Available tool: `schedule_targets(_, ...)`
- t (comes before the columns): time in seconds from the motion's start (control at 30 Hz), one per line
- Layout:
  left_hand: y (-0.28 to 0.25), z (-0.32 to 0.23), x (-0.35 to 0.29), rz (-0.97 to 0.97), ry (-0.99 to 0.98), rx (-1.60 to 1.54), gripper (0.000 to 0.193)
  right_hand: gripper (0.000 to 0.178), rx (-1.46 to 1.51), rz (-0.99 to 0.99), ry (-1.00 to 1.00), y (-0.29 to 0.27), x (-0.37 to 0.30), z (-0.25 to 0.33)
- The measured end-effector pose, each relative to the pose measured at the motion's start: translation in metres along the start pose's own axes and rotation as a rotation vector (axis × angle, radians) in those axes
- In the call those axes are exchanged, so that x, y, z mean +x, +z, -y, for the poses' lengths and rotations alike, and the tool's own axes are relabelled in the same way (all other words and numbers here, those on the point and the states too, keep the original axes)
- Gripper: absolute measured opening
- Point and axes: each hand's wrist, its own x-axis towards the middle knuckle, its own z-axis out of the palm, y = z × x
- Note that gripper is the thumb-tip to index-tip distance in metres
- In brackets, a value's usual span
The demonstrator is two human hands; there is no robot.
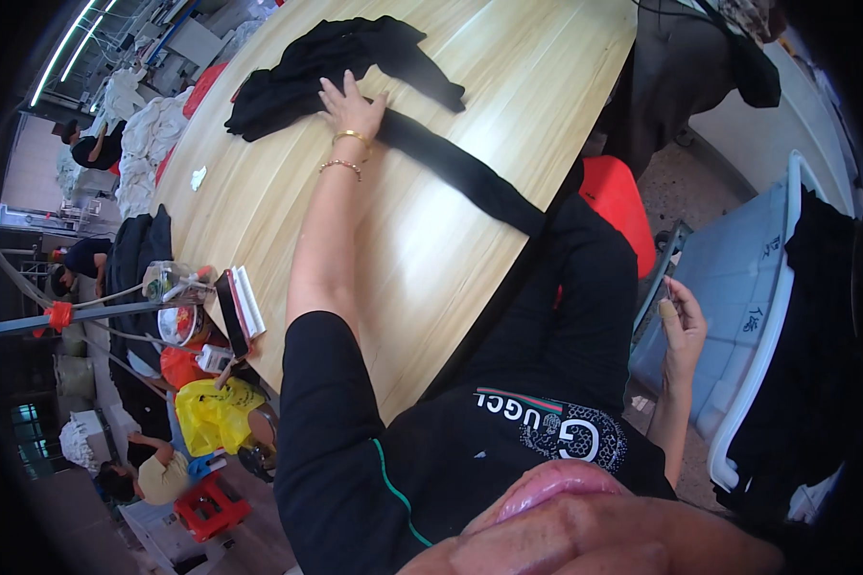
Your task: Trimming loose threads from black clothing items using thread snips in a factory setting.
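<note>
Black fabric makes up the garment, which lies on the far part of the pale wooden table, its body bunched and 1 long sleeve stretching to the near edge. The person's left hand has its fingers spread, appearing to rest on the cloth without clasping it. The right hand is off the table, beside the plastic bin; its thumb and fingertips are close together, but whether they pinch anything cannot be told.

With only 1 hand on the cloth, a hard sweep could ruck it into creases. A pull toward the body might draw the sleeve's end over the edge. The 2 bracelets could snag the fabric, and the white scrap could cling to it if dragged across.
</note>
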Motion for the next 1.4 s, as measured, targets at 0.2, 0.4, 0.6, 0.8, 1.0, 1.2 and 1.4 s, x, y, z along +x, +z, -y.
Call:
schedule_targets(0.2, 0.012, 0.013, 0.041, -0.019, 0.099, 0.178, 0.084, 0.032, -0.09, -0.112, 0.075, 0.002, -0.008, -0.01)
schedule_targets(0.4, 0.049, -0.015, 0.089, 0.067, 0.127, 0.057, 0.094, 0.031, -0.17, -0.049, 0.106, -0.004, -0.019, -0.001)
schedule_targets(0.6, 0.098, 0.094, 0.186, 0.107, 0.183, 0.185, 0.105, 0.03, -0.29, -0.119, 0.069, -0.019, -0.027, 0.008)
schedule_targets(0.8, 0.087, 0.032, 0.145, 0.023, -0.026, 0.266, 0.088, 0.031, -0.321, -0.368, -0.019, -0.058, -0.069, 0.03)
schedule_targets(1.0, 0.071, 0.047, 0.122, 0.032, 0.24, 0.225, 0.073, 0.043, -0.651, -0.597, -0.153, -0.12, -0.076, 0.058)
schedule_targets(1.2, 0.051, 0.005, 0.036, 0.199, 0.636, -0.293, 0.047, 0.043, -0.563, -0.777, -0.136, -0.243, -0.072, 0.064)
schedule_targets(1.4, 0.004, -0.042, 0.002, 0.059, 0.623, -0.232, 0.036, 0.041, -0.689, -0.923, -0.355, -0.32, -0.029, 0.069)
